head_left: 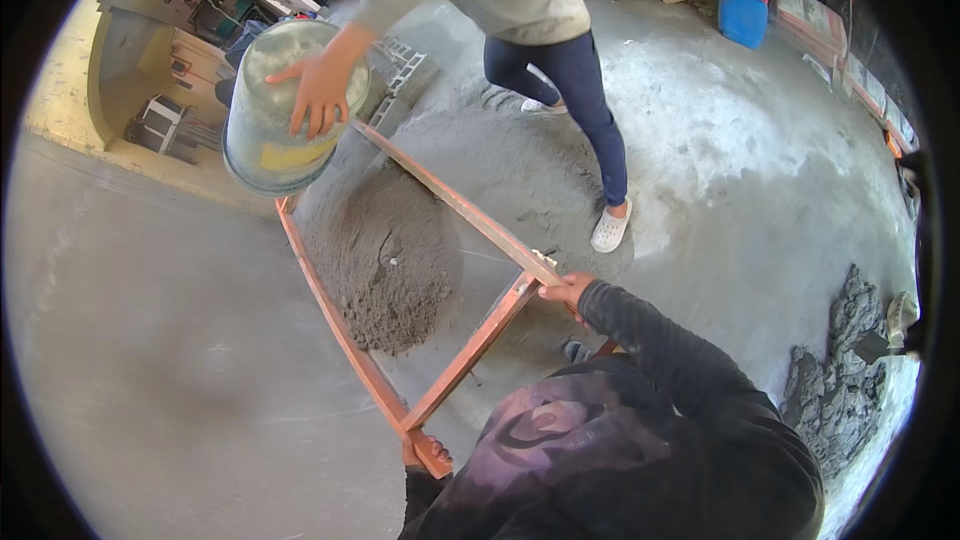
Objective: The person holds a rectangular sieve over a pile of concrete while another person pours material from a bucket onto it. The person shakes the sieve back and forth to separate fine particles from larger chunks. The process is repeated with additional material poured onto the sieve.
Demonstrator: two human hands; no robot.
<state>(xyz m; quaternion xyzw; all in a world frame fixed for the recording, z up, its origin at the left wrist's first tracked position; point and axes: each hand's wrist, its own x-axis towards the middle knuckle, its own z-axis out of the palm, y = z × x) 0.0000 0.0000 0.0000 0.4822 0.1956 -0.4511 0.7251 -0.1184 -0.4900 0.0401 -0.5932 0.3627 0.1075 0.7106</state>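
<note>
My left hand [427,452] grips the lower left end of a reddish wooden frame [470,345], and my right hand [567,295] is wrapped round its right end. A mound of grey sand-like material [390,270] shows within the frame; I cannot tell whether it rests on mesh or lies beneath. At the frame's far end, a co-worker [510,10] in a grey top with yellow stripes, dark trousers and white clogs has a hand [315,90] spread on the bottom of a large, scuffed, tipped bucket [285,145].
Hollow blocks [405,62] sit behind the bucket. A blue jug [742,12] stands at the back right near long boards [810,20]. A heap of wet grey mortar [840,370] lies at the right on the concrete floor [180,310]. A yellow wall [70,80] is at left.
</note>
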